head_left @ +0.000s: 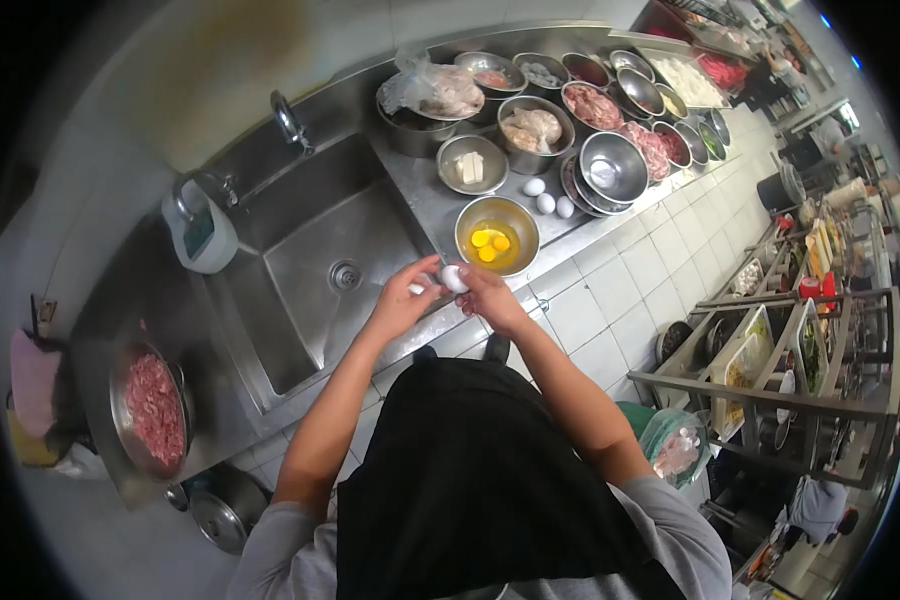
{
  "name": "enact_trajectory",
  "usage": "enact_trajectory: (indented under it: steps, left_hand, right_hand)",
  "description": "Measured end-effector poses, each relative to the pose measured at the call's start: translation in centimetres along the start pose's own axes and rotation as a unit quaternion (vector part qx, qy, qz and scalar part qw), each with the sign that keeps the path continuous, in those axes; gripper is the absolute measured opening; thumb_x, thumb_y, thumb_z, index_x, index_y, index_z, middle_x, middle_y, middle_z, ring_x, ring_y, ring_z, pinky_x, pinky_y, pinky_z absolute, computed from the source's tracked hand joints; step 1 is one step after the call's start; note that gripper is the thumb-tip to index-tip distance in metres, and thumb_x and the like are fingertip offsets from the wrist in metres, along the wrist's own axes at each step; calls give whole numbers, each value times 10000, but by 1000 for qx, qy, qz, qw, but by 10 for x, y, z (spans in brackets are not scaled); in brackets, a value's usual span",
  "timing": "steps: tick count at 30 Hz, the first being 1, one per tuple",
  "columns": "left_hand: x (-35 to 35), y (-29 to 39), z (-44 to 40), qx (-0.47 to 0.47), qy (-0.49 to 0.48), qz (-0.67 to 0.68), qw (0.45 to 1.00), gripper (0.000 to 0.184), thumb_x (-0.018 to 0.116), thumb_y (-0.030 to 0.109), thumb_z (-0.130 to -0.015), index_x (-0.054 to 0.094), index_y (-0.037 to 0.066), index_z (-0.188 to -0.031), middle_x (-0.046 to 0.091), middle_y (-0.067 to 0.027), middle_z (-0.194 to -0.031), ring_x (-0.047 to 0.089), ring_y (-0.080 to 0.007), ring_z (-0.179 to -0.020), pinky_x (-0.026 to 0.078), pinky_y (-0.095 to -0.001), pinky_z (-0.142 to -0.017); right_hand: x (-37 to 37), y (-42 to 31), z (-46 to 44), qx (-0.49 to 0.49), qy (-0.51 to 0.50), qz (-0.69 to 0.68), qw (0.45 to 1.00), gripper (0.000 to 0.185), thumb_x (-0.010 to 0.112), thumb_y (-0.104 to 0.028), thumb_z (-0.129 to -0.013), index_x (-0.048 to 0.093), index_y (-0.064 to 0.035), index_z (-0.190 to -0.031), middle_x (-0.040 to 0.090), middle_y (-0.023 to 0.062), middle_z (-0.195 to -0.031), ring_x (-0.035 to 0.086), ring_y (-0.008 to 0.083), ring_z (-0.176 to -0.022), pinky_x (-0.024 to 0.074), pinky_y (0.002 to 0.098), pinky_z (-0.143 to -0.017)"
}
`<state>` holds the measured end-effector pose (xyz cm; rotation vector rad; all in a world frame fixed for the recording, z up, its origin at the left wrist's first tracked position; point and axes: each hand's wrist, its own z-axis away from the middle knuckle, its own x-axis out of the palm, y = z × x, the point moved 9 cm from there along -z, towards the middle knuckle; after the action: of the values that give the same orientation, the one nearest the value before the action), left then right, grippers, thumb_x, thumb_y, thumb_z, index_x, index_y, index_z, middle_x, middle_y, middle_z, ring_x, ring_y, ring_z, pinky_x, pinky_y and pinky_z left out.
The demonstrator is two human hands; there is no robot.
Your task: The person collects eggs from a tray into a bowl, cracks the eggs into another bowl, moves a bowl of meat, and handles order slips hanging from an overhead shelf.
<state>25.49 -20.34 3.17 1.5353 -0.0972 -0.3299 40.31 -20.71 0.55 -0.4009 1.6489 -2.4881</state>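
Beside the near edge of the sink, my right hand [489, 299] is closed around a white egg [454, 279]. My left hand [406, 298] has its fingers curled close to the same egg, with a small white piece, perhaps eggshell, showing at the thumb. Just beyond my hands stands a metal bowl [531, 256] containing bright yellow egg yolks [487, 254] in clear egg white. Three whole eggs [546, 204] lie on the steel counter past this bowl. A smaller bowl with white blocks [469, 167] sits behind it.
A deep steel sink [300, 240] with taps [290, 125] is to the left. Bowls of raw meat [592, 105] crowd the counter at the right, and a pan of meat [155, 410] is far left. A rack [770, 380] and a co-worker [818, 510] are at right.
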Motion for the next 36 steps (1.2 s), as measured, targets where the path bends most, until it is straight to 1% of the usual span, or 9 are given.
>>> enact_trajectory:
  steps: [1,7,9,11,13,17,27,30,36]
  left_hand:
    - [10,10,-13,29,-35,44,998,432,637,66,-846,552,28,-1268,617,-73,-1136,606,-122,-843,514,-250,-649]
    - [64,17,-69,-50,-173,56,982,371,601,42,-836,573,0,-1204,666,-55,-900,617,-108,-722,506,-230,-611]
    - [79,17,-80,-66,-182,62,979,340,602,46,-827,586,-9,-1162,666,-54,-845,615,-105,-698,506,-233,-604]
    - [81,8,-92,-94,-134,-14,986,295,617,76,-801,588,-24,-1077,654,-70,-811,610,-110,-673,493,-240,-561]
    - [87,6,-101,-107,-113,-27,987,282,624,91,-793,578,-23,-1046,643,-74,-783,602,-116,-649,485,-247,-537]
    - [93,2,-114,-181,-76,-20,980,249,634,122,-784,536,-9,-972,612,-84,-725,593,-142,-608,472,-267,-494]
    - [101,-7,-121,-198,42,-44,978,191,598,102,-764,521,-16,-894,622,-166,-841,642,-235,-750,509,-361,-581]
    - [97,-12,-124,-174,50,-79,980,248,602,92,-747,519,-20,-951,622,-196,-915,634,-268,-852,505,-367,-675]
    - [78,31,-116,130,88,-307,939,295,603,27,-731,550,-24,-1016,627,-194,-877,623,-297,-806,501,-348,-709]
  right_hand:
    - [4,3,3,65,-47,-157,984,414,504,-329,-989,517,-54,-1298,651,48,-895,517,96,-632,456,249,-580]
    - [-40,-23,3,31,-26,-139,989,348,454,-381,-1005,499,-56,-1122,630,84,-880,557,113,-660,448,247,-573]
    - [-59,-32,6,29,20,4,999,357,456,-388,-1004,517,-51,-1106,641,106,-903,576,119,-633,455,256,-525]
    - [-79,-39,5,-2,84,96,992,354,555,-319,-955,538,-10,-1127,659,131,-938,610,136,-635,483,277,-508]
    - [-85,-75,15,-190,146,281,929,408,662,-285,-856,574,9,-1124,666,176,-995,682,245,-777,538,361,-660]
    - [-75,-89,4,-261,105,404,870,404,691,-206,-760,598,-29,-1111,633,209,-955,648,357,-817,519,420,-738]
    - [-77,-75,-15,-272,137,464,831,310,652,-176,-755,580,-48,-1027,628,184,-981,620,376,-914,505,467,-798]
    - [-78,-78,-18,-288,133,486,815,322,650,-155,-741,575,-55,-1038,629,168,-970,630,362,-896,512,450,-803]
    - [-76,-101,-9,-397,75,502,765,428,594,-26,-732,568,-99,-1153,583,133,-1061,605,324,-954,510,434,-812]
